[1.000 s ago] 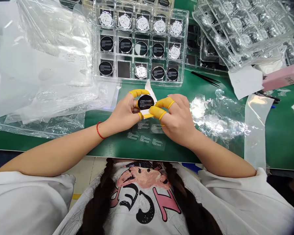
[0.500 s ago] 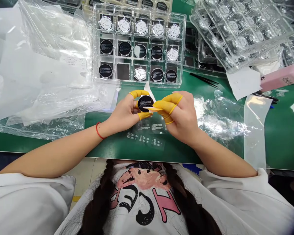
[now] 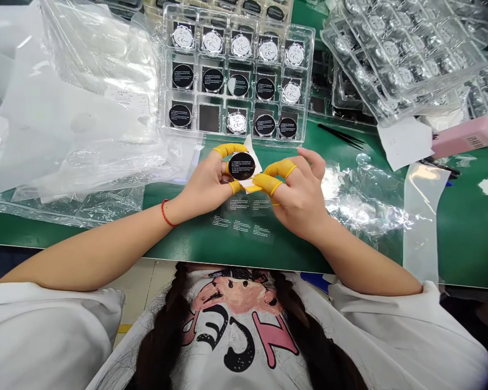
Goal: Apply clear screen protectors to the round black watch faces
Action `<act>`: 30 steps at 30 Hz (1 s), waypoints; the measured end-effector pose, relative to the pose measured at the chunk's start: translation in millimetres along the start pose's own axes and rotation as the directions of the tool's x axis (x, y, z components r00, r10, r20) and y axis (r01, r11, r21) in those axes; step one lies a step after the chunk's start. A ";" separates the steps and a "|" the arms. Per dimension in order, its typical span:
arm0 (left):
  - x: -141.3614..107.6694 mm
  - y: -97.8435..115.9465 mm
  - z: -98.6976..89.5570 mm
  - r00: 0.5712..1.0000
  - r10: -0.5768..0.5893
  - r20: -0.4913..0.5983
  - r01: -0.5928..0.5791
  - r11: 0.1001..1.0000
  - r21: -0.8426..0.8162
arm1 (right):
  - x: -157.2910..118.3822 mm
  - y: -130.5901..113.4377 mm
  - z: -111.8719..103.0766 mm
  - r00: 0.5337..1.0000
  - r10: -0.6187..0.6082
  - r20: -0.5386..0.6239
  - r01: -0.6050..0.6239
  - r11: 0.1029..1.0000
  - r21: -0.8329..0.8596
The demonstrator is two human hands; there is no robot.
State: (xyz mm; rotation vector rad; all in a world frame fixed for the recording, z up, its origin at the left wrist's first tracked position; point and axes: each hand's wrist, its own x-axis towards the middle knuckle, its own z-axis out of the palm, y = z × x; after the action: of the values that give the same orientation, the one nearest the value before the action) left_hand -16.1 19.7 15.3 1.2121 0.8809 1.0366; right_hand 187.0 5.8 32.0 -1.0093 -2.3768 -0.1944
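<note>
My left hand (image 3: 207,184), with yellow finger cots, is closed around the rim of a round watch head (image 3: 243,166). Its black face carries small white text and points up. A white wiping cloth (image 3: 257,161) sticks out behind and below the watch. My right hand (image 3: 299,197), also in yellow finger cots, pinches the cloth beside the watch's lower right edge. One finger of that hand is raised. Beneath the hands, clear film labels (image 3: 239,226) with white print lie on the green table (image 3: 179,246).
A clear blister tray (image 3: 236,103) at the back holds rows of watch heads, some showing silver backs. Plastic bags (image 3: 101,108) cover the left. Stacked trays (image 3: 406,59), black tweezers (image 3: 341,135), a pink bottle (image 3: 463,136) and crumpled film (image 3: 366,200) are at right.
The right hand has drawn the cloth down off the watch's lower right edge, so the whole black face shows. The left hand keeps its hold. The view has shifted slightly.
</note>
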 end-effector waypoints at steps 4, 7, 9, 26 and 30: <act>-0.1 -3.0 0.4 1.000 0.007 0.025 -0.007 1.000 -0.007 | 2.1 1.6 -1.9 0.999 0.054 -0.007 -0.053 0.997 0.057; -3.4 -5.2 3.0 0.999 -0.002 0.039 0.002 1.000 -0.014 | 5.7 -1.0 -8.1 0.988 0.139 -0.062 -0.124 0.973 0.196; -6.7 -6.2 4.8 0.999 0.017 0.031 -0.018 1.000 0.023 | 7.3 -6.3 -11.9 0.980 0.193 -0.054 -0.174 0.951 0.255; -18.0 -7.9 5.7 0.997 0.069 0.043 -0.077 0.971 0.227 | 1.4 -30.1 -2.3 0.980 0.083 -0.180 -0.086 0.996 -0.010; -17.1 -8.4 7.2 0.998 0.039 0.046 -0.047 0.985 0.167 | 4.4 -24.9 2.7 0.980 0.118 -0.160 -0.118 0.993 0.006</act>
State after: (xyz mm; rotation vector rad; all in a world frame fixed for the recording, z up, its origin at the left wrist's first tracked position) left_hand -13.2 0.9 8.0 1.3948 0.9271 0.9827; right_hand 165.9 -8.2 34.0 -1.0908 -2.1657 -0.2266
